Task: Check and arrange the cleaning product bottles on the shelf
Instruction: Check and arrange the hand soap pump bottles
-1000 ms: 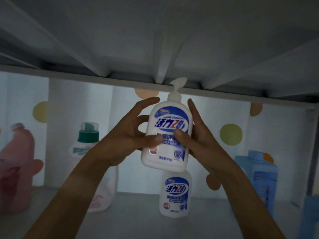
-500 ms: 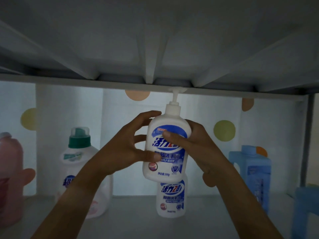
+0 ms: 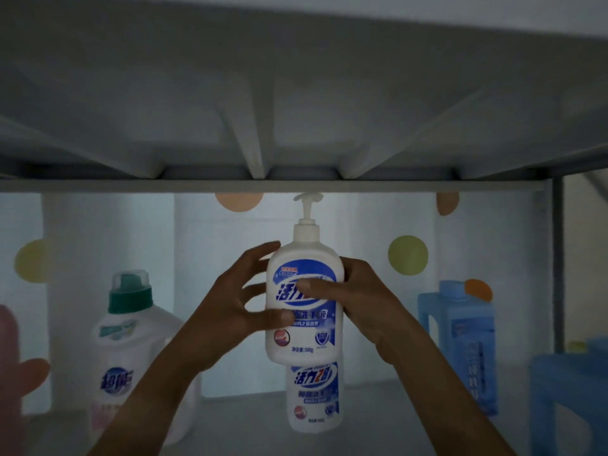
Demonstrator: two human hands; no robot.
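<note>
Both hands hold a white pump bottle [image 3: 304, 301] upright in the air, in front of the shelf [image 3: 230, 419] and above it. The left hand [image 3: 227, 311] grips the bottle's left side, thumb across the lower label and fingers curled round the back. The right hand [image 3: 358, 304] grips the right side, its thumb pressed over the blue label. The pump head reaches up close to the underside of the upper shelf [image 3: 296, 185].

Directly below and behind stands a second pump bottle [image 3: 314, 399] with the same label (its top is hidden by the held one). To the left stands a white jug [image 3: 131, 357] with a green cap, and at the far left edge a pink bottle [image 3: 10, 373], blurred. To the right is a blue bottle [image 3: 460, 343], and a blue thing [image 3: 572, 399] at the right edge, too dim to name. The back wall [image 3: 408, 255] carries coloured dots.
</note>
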